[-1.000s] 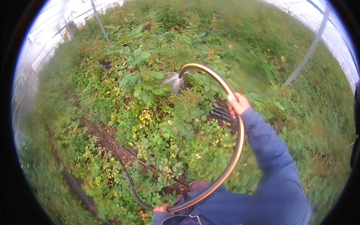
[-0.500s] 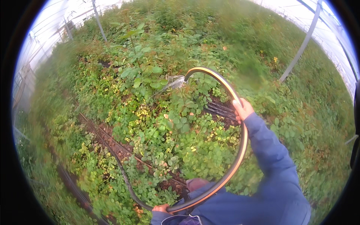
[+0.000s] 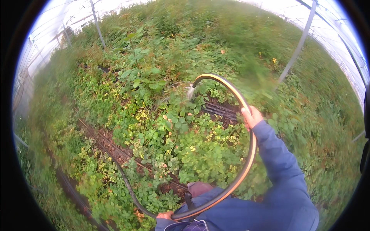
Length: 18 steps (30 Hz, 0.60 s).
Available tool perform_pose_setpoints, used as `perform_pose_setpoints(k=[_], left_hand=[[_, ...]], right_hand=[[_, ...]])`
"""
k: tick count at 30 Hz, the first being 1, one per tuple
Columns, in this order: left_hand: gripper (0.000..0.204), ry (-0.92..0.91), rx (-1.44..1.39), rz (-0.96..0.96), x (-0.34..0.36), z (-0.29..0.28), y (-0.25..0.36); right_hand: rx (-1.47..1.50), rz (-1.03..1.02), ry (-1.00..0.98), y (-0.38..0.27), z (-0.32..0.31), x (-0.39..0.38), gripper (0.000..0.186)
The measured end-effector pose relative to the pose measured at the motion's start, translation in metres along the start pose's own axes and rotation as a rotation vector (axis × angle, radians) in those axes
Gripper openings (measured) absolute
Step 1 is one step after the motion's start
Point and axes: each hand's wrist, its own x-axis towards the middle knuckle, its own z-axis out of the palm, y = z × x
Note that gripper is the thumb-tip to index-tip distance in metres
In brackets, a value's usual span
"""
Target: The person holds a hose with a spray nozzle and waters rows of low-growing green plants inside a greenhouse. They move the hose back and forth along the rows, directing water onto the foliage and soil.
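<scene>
A black hose with an orange stripe (image 3: 248, 163) bends in a wide loop in front of me. My right hand (image 3: 252, 117) grips its upper right side, the arm stretched out in a blue sleeve. Close to my body at the bottom, my left hand (image 3: 165, 216) is wrapped round the lower part of the same hose. From the hose's open end, a stream of water (image 3: 190, 92) pours down among leafy green bushes (image 3: 181, 119). Beyond my left hand the hose trails away to the upper left through the plants.
Thin dark pipes (image 3: 221, 110) lie on brown soil between the bushes. Another strip of soil (image 3: 115, 148) with lines along it runs at the left. Metal posts (image 3: 298, 44) rise at the right and far left beneath pale plastic sheeting (image 3: 58, 19).
The hose end has tipped lower, and its water now falls more steeply than the earlier leftward spray. My right hand sits slightly lower and further right. The view has shifted a little.
</scene>
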Motion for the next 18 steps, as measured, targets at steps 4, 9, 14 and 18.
perform_pose_setpoints(k=[4,9,14,18], left_hand=[[0.032,-0.017,0.022,0.015,-0.004,0.003,0.001],[0.033,-0.048,0.017,0.018,-0.016,0.004,0.002],[0.038,-0.133,-0.01,-0.045,-0.024,0.01,0.001],[0.036,-0.127,0.003,0.039,-0.022,0.008,0.009]], right_hand=[[0.024,0.015,0.019,0.016,-0.017,-0.014,0.038],[0.041,0.06,0.048,0.026,-0.027,-0.031,0.035],[0.065,0.07,0.037,0.034,-0.037,-0.041,0.033],[0.082,0.093,0.042,0.046,-0.052,-0.042,0.033]])
